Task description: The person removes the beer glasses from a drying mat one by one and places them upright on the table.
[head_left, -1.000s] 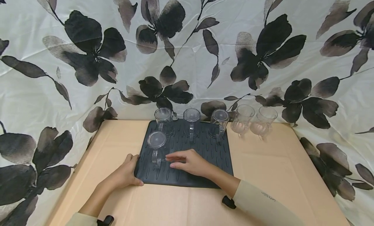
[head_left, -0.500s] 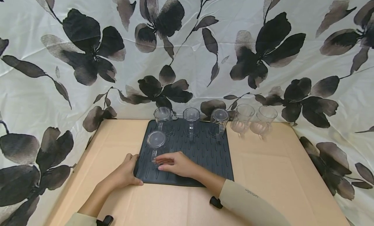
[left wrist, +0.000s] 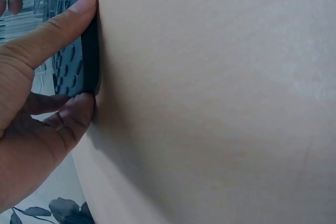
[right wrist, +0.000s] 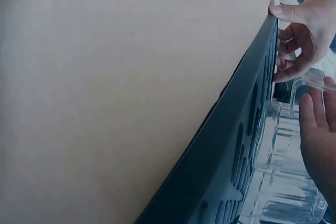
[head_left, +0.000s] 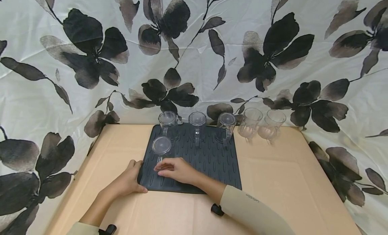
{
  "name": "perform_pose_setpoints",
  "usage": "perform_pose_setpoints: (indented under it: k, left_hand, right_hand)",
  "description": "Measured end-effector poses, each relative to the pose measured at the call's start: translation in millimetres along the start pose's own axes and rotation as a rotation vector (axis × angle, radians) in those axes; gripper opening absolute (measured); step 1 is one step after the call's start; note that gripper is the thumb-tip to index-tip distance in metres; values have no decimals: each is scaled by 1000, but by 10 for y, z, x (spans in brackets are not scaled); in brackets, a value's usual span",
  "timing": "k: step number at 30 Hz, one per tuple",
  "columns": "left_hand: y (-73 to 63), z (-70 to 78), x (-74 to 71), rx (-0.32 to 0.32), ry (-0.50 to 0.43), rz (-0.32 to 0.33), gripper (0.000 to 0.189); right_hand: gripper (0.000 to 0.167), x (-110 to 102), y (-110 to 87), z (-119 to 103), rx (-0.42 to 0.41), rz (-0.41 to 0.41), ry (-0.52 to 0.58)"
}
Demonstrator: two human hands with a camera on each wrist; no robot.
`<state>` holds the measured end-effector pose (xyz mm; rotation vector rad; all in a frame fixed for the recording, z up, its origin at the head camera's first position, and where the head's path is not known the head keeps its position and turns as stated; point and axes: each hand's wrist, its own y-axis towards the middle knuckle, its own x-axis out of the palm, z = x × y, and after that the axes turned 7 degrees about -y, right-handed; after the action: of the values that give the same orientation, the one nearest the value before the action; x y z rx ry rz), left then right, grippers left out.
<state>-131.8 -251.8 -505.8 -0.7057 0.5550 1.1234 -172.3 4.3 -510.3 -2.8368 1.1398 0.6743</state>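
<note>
In the head view, my left hand (head_left: 126, 178) grips the front left corner of a dark ribbed drying mat (head_left: 209, 174). The left wrist view has its thumb (left wrist: 65, 27) along the mat's front edge and the fingers at the side edge. My right hand (head_left: 179, 170) is over the mat, fingers loosely bent in front of the handle of an upside-down glass mug (head_left: 161, 145). Those fingertips overlap the handle (right wrist: 296, 90) in the right wrist view. Behind, three more upside-down glass mugs stand in a back row: left (head_left: 167, 120), middle (head_left: 197, 120) and right (head_left: 226, 122).
Two upright clear glass mugs, one (head_left: 251, 123) nearer the mat and another (head_left: 271, 125) farther right, stand on the table (head_left: 272, 181) beside the mat. A white cloth with dark flowers (head_left: 197, 59) hangs behind the table and along both sides.
My right hand has moved left across the mat, from right of the front mug to in front of its handle. My left hand has stayed at the mat's corner.
</note>
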Motion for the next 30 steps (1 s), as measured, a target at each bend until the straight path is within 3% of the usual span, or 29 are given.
perform_pose_setpoints:
  k: [8, 30]
  left_hand:
    - [0, -10, 6, 5, 1, 6, 124]
    - [3, -6, 13, 21, 23, 17, 123]
  right_hand:
    - [8, 40, 17, -33, 63, 119, 23]
    - [13, -73, -33, -78, -6, 209, -34]
